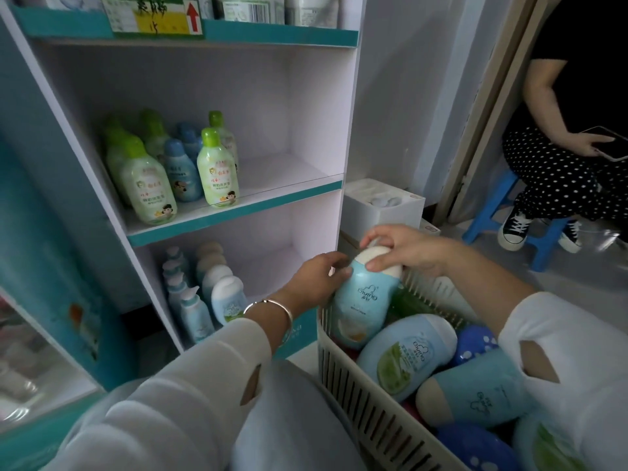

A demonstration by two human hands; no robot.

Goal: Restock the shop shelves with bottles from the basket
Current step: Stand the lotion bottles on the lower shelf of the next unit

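A light blue bottle (363, 300) with a cream cap stands tilted over the near left corner of the cream slatted basket (343, 375). My right hand (404, 248) grips its cap from above. My left hand (316, 280) holds its left side. More blue bottles (407, 355) lie in the basket, along with dark blue ones (475, 345). The white and teal shelf unit (238, 205) stands to the left. Its middle shelf carries green and blue capped bottles (217, 168) on the left half. The lower shelf holds blue bottles (224, 297) at its left.
White boxes (384, 205) are stacked on the floor behind the basket. At the right a person sits on a blue stool (489, 212) holding a phone. A teal cabinet side (51, 266) stands at the left.
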